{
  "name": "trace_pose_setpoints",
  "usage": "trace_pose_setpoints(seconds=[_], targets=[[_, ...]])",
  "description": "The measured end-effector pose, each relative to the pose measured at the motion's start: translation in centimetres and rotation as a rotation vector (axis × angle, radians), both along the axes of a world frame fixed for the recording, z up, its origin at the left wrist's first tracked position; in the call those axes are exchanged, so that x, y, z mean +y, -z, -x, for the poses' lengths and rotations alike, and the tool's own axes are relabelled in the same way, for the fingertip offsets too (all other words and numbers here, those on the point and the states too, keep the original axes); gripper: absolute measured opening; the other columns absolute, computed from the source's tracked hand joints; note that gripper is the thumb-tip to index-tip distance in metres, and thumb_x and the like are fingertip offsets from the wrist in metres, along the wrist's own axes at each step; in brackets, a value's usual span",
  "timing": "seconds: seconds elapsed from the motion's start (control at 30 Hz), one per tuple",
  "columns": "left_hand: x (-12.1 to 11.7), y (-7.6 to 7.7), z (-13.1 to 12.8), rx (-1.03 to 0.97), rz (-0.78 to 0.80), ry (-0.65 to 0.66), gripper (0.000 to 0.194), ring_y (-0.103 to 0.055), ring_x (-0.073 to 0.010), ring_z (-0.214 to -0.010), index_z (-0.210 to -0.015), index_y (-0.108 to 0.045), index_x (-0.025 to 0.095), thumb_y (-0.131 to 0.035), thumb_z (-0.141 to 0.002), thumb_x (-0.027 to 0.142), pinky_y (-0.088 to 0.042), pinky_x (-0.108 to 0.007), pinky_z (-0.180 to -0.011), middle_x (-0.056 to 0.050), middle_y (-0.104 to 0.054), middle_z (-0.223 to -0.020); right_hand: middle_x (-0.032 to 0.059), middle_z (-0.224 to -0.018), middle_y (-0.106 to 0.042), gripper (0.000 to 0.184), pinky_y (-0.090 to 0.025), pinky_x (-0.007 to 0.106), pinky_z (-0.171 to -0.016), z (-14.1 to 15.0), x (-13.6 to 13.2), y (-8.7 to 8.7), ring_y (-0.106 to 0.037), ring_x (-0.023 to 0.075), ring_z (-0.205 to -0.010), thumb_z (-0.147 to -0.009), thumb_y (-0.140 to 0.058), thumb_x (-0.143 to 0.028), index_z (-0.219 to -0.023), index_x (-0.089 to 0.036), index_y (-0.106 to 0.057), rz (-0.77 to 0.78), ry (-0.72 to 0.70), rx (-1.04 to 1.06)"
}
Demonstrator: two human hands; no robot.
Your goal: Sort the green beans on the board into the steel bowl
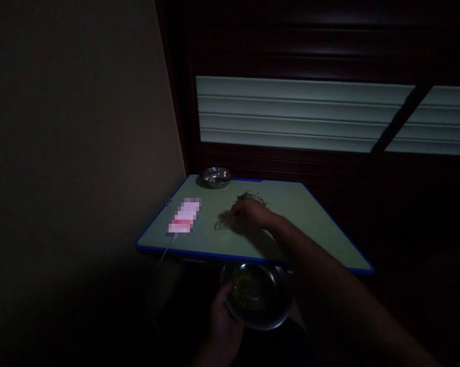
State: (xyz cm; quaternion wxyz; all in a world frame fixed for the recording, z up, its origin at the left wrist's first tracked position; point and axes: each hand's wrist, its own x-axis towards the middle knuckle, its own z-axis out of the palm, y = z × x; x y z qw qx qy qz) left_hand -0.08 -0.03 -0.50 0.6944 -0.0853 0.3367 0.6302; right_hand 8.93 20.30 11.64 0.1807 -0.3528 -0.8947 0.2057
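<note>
Your left hand (225,318) grips the side of a metal bowl (273,290) with greenish grains (247,290) inside — below the near edge of the desk (306,219). Over the desk, your right hand (250,211) has its fingers closed on a slim pale object (222,223). To its left lies a blurred, lit panel (184,216); just beyond the hand, scattered grains (248,195) — then a small metal dish (218,185).
</note>
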Motion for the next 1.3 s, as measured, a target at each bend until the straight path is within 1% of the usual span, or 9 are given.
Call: trace_pose_setpoints(seconds=[0.1,0.2,0.27,0.33,0.43,0.73,0.9,1.07,1.3], targets=[[0.0,0.3,0.0,0.002,-0.019,0.013,0.018,-0.072,-0.0274,-0.091,-0.091,-0.074,0.015,-0.061,-0.081,0.022,-0.052,-0.045,-0.092,-0.01,-0.079,-0.089,0.0007,-0.068,-0.066,0.015,-0.042,0.024,-0.064,-2.4,0.7,0.1,-0.058,0.0133,-0.066,-0.073,-0.065,-0.03,-0.073,-0.015,-0.067,0.188,0.104,0.35],[0.0,0.7,0.0,0.029,0.009,0.02,0.019,-0.073,-0.0263,-0.087,-0.094,-0.073,0.015,-0.063,-0.081,0.023,-0.052,-0.045,-0.092,-0.009,-0.079,-0.091,0.0002,-0.066,-0.064,0.023,-0.043,0.026,-0.064,-5.3,1.2,0.6,-0.054,0.0132,-0.063,-0.069,-0.064,-0.039,-0.069,-0.016,-0.063,0.178,0.369,0.579],[0.0,0.9,0.0,0.031,0.009,0.021,0.019,-0.073,-0.0266,-0.088,-0.094,-0.073,0.014,-0.064,-0.08,0.022,-0.052,-0.045,-0.092,-0.01,-0.079,-0.091,-0.0001,-0.064,-0.062,0.02,-0.042,0.027,-0.064,-7.0,1.3,1.3,-0.053,0.0135,-0.062,-0.063,-0.064,-0.036,-0.066,-0.017,-0.062,0.167,0.497,0.615],[0.0,1.0,0.0,0.02,-0.008,0.024,0.019,-0.072,-0.0272,-0.091,-0.095,-0.073,0.014,-0.064,-0.081,0.022,-0.051,-0.044,-0.092,-0.01,-0.079,-0.093,0.0,-0.066,-0.063,0.016,-0.042,0.028,-0.063,-8.2,1.2,2.0,-0.053,0.0139,-0.062,-0.058,-0.063,-0.03,-0.068,-0.017,-0.063,0.187,0.557,0.627],[0.0,0.9,0.1,0.016,-0.006,0.029,0.023,-0.072,-0.0271,-0.092,-0.101,-0.073,0.016,-0.063,-0.081,0.022,-0.051,-0.044,-0.093,-0.009,-0.079,-0.094,0.0014,-0.066,-0.064,0.015,-0.044,0.029,-0.064,-8.8,1.1,3.2,-0.056,0.0157,-0.063,-0.061,-0.061,-0.029,-0.069,-0.017,-0.065,0.156,0.616,0.651],[-0.2,0.0,0.1,0.065,0.029,0.011,0.035,-0.073,-0.0263,-0.086,-0.115,-0.069,0.016,-0.059,-0.082,0.021,-0.052,-0.045,-0.091,-0.009,-0.079,-0.089,0.0065,-0.09,-0.073,0.017,-0.047,0.03,-0.082,-7.8,1.4,5.0,-0.063,0.0189,-0.085,-0.076,-0.061,-0.021,-0.086,-0.019,-0.076,-0.18,0.499,0.296],[-0.2,0.0,0.2,0.077,0.039,0.025,0.032,-0.073,-0.0264,-0.086,-0.111,-0.07,0.016,-0.058,-0.082,0.022,-0.051,-0.045,-0.092,-0.008,-0.078,-0.085,0.0084,-0.095,-0.073,0.02,-0.046,0.03,-0.084,-7.5,1.2,5.0,-0.064,0.0193,-0.088,-0.08,-0.062,-0.02,-0.093,-0.019,-0.077,-0.219,0.422,0.175],[0.0,0.0,0.1,0.078,0.03,0.01,0.026,-0.072,-0.0253,-0.086,-0.103,-0.073,0.017,-0.057,-0.083,0.021,-0.05,-0.045,-0.094,-0.007,-0.078,-0.082,0.0074,-0.091,-0.073,0.017,-0.046,0.029,-0.083,-7.8,1.2,5.3,-0.064,0.0186,-0.086,-0.079,-0.063,-0.018,-0.09,-0.017,-0.077,-0.215,0.343,0.233],[-0.1,0.0,0.1,0.1,0.025,0.001,0.021,-0.072,-0.0241,-0.083,-0.095,-0.074,0.018,-0.059,-0.081,0.021,-0.051,-0.045,-0.093,-0.007,-0.079,-0.083,0.0067,-0.093,-0.073,0.016,-0.047,0.03,-0.084,-7.4,1.3,5.5,-0.064,0.0181,-0.086,-0.078,-0.066,-0.019,-0.09,-0.019,-0.076,-0.185,0.401,0.276]])
